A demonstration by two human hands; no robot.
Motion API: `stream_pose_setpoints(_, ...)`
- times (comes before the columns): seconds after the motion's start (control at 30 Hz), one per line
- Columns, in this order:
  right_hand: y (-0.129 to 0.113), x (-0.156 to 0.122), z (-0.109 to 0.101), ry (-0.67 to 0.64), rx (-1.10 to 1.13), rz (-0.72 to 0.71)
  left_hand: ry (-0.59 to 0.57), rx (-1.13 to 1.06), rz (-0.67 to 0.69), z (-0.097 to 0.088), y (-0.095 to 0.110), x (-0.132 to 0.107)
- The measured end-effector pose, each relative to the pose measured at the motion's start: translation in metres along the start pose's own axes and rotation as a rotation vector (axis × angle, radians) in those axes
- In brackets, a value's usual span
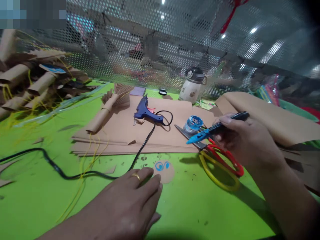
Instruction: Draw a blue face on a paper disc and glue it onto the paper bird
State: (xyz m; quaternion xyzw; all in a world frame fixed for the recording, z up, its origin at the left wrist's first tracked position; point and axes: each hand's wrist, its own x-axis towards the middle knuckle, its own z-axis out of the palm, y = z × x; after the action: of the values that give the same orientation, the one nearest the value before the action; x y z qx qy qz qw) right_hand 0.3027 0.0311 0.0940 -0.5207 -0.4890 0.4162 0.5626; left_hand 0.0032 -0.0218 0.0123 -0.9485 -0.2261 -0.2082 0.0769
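Note:
My left hand [132, 198] lies flat on the green table, fingers stretched out and a ring on one of them. Its fingertips touch the edge of a round brown paper disc [166, 175], which has two blue eye-like rings drawn on it. Raised on the right, my right hand [246, 140] grips a black pen [220, 126] whose front end is coated in blue. The tip points left, beside a small blue-stained pot [193, 124]. Below the pen are scissors [220, 166] with one red and one yellow handle loop, blades resting on brown paper sheets [120, 133].
A blue glue gun [145, 111] lies on the sheets, its black cord [60, 173] running left. Near it is a rolled paper piece with a fanned end [105, 115]. Similar rolls [42, 81] pile up at left. A bottle [191, 86] stands by the mesh screen [125, 50].

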Motion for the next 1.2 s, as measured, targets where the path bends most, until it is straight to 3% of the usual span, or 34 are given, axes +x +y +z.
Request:
stream_pose_setpoints(0.13, 0.010, -0.017, 0.009, -0.282, -0.217, 0.062, -0.109, -0.017, -0.029, -0.005, 0.002, -0.002)
stream_pose_setpoints(0.23, 0.011, -0.024, 0.017, -0.379, -0.315, 0.007, -0.133, -0.011, -0.037, -0.005, 0.004, -0.003)
stream_pose_setpoints(0.63, 0.013, -0.026, 0.030, -0.398, -0.334, 0.004, -0.142, -0.010, -0.032, -0.004, 0.002, -0.004)
stream_pose_setpoints(1.2, 0.016, -0.025, 0.030, -0.451, -0.350, 0.011, -0.120, -0.014, -0.076, -0.005, 0.005, -0.001)
